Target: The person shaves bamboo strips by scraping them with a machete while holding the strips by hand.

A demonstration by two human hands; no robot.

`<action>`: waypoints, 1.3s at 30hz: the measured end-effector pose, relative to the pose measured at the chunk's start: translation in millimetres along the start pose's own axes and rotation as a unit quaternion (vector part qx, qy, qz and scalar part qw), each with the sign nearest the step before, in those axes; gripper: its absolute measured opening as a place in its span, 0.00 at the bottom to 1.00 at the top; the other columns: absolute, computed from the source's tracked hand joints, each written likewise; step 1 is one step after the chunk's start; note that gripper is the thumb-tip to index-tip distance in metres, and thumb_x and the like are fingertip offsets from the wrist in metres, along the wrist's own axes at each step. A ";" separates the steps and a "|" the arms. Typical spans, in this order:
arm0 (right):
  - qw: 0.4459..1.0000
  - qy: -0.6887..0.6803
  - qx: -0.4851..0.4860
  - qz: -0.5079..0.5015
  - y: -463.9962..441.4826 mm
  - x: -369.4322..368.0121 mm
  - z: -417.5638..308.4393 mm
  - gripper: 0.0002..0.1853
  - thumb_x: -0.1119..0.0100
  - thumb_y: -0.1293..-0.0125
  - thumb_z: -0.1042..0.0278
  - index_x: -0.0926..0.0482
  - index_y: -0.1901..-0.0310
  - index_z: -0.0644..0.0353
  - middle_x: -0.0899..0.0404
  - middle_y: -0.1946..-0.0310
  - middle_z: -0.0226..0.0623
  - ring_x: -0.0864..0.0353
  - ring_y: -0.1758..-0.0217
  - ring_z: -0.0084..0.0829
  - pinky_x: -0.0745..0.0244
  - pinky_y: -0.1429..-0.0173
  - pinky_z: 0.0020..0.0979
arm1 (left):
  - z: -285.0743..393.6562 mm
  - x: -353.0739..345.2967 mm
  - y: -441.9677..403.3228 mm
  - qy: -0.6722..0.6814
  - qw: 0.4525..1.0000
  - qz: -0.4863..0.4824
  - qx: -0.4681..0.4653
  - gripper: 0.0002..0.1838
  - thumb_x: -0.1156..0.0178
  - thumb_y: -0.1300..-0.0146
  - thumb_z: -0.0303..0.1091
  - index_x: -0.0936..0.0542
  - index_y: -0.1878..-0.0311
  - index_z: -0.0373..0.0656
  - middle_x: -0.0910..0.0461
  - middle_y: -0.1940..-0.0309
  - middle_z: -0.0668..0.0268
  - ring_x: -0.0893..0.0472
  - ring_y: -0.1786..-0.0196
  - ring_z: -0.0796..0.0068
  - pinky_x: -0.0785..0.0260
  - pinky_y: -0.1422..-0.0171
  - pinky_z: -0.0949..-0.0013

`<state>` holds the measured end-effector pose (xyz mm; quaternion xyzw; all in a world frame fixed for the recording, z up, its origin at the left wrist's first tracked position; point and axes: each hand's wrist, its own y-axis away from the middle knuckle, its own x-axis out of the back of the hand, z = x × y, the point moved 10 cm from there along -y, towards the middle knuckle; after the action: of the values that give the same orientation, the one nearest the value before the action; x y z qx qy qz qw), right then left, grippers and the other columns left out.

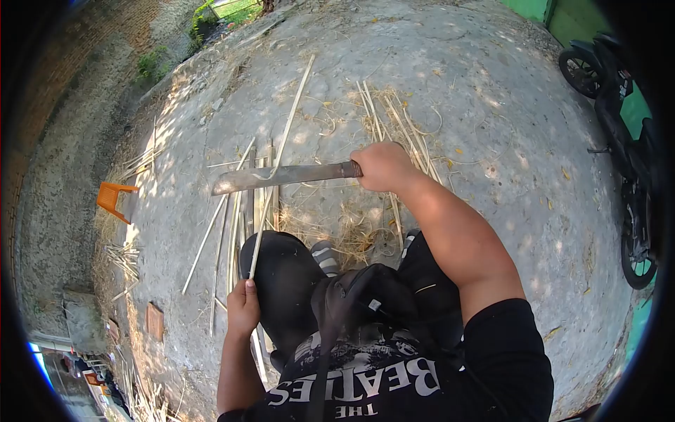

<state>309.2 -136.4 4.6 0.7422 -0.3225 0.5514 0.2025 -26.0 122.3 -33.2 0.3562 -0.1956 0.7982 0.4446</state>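
Observation:
My right hand is closed round the handle of a machete, whose long, wide blade points left across the view. Beside my left knee, my left hand grips the lower end of a long, pale bamboo strip. The strip slants up and away from me, and the blade crosses it, seemingly in contact about midway along. Thin curled shavings lie on the ground between my feet. More split strips lie beside my left leg, partly hidden by the blade and my knee.
Another bunch of strips lies ahead on the concrete ground. An orange plastic stool and a brick are at the left, near a wall. A motorcycle stands along the right edge.

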 end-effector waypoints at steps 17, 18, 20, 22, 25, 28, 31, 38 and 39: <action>0.982 -0.101 -0.154 0.046 0.7 18.3 48.6 0.09 0.35 0.41 0.64 0.13 0.59 0.50 0.13 0.64 0.40 0.11 0.57 0.45 0.18 0.52 0.49 | 16.6 2.2 5.8 -0.060 0.998 0.001 -0.025 0.24 0.49 0.18 0.47 0.24 0.65 0.35 0.24 0.80 0.52 0.23 0.77 0.54 0.35 0.70 0.53; 0.985 -0.092 -0.138 0.039 0.6 14.4 46.6 0.09 0.35 0.41 0.64 0.13 0.59 0.50 0.13 0.63 0.40 0.11 0.56 0.45 0.18 0.52 0.49 | 21.8 1.7 3.3 -0.064 0.998 -0.004 -0.027 0.24 0.49 0.18 0.48 0.24 0.66 0.36 0.25 0.80 0.52 0.23 0.77 0.54 0.35 0.70 0.53; 0.991 -0.074 -0.107 0.021 6.4 6.7 37.9 0.09 0.35 0.41 0.63 0.13 0.59 0.49 0.12 0.62 0.40 0.11 0.55 0.45 0.17 0.52 0.50 | 24.9 -1.9 2.0 -0.067 0.997 -0.010 -0.027 0.24 0.49 0.18 0.48 0.25 0.66 0.36 0.25 0.80 0.51 0.23 0.77 0.53 0.34 0.70 0.53; 0.999 -0.038 -0.026 -0.014 13.4 0.2 -2.6 0.08 0.34 0.44 0.63 0.14 0.61 0.50 0.13 0.67 0.41 0.12 0.58 0.48 0.19 0.54 0.50 | 24.3 -4.9 0.9 -0.067 0.997 -0.013 -0.024 0.24 0.48 0.18 0.47 0.25 0.67 0.36 0.24 0.80 0.51 0.22 0.76 0.51 0.34 0.69 0.52; 0.992 0.019 0.090 -0.084 21.7 -23.2 -63.3 0.08 0.33 0.47 0.64 0.15 0.63 0.49 0.14 0.69 0.40 0.13 0.61 0.50 0.19 0.56 0.50 | 32.9 -3.9 2.7 -0.104 0.994 -0.001 -0.019 0.23 0.47 0.19 0.46 0.25 0.66 0.36 0.24 0.79 0.50 0.21 0.75 0.47 0.34 0.69 0.51; 0.983 0.050 0.141 -0.103 24.5 -18.1 -85.8 0.09 0.33 0.46 0.64 0.13 0.62 0.48 0.12 0.66 0.38 0.11 0.57 0.47 0.17 0.53 0.49 | 26.9 -0.6 7.1 -0.115 0.993 0.016 -0.029 0.21 0.46 0.19 0.44 0.25 0.66 0.36 0.23 0.79 0.49 0.21 0.75 0.45 0.34 0.70 0.51; 0.993 0.014 0.065 -0.097 10.2 -11.0 -54.0 0.10 0.34 0.45 0.65 0.12 0.61 0.48 0.11 0.63 0.37 0.11 0.55 0.45 0.17 0.52 0.48 | 27.9 2.8 15.2 -0.099 0.993 0.055 -0.029 0.21 0.46 0.19 0.43 0.24 0.66 0.36 0.24 0.79 0.49 0.21 0.75 0.45 0.34 0.70 0.51; 0.993 -0.029 -0.045 -0.104 15.9 -12.7 -16.6 0.11 0.35 0.43 0.66 0.12 0.57 0.47 0.12 0.59 0.40 0.11 0.51 0.46 0.16 0.50 0.48 | 20.3 -2.2 7.4 -0.106 0.993 0.042 -0.004 0.21 0.45 0.20 0.44 0.24 0.66 0.36 0.23 0.79 0.48 0.21 0.75 0.43 0.34 0.69 0.49; 0.995 -0.038 -0.024 -0.090 19.0 -13.6 -24.2 0.10 0.35 0.44 0.65 0.13 0.59 0.48 0.12 0.61 0.41 0.11 0.53 0.47 0.17 0.52 0.49 | 23.1 -3.4 7.1 -0.105 0.994 0.041 -0.005 0.21 0.45 0.20 0.44 0.24 0.66 0.36 0.23 0.79 0.48 0.21 0.74 0.42 0.34 0.69 0.49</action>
<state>276.8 -130.5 -1.9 0.7835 -0.2754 0.4943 0.2567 -21.7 102.1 -20.2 0.4275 -0.2593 0.7732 0.3902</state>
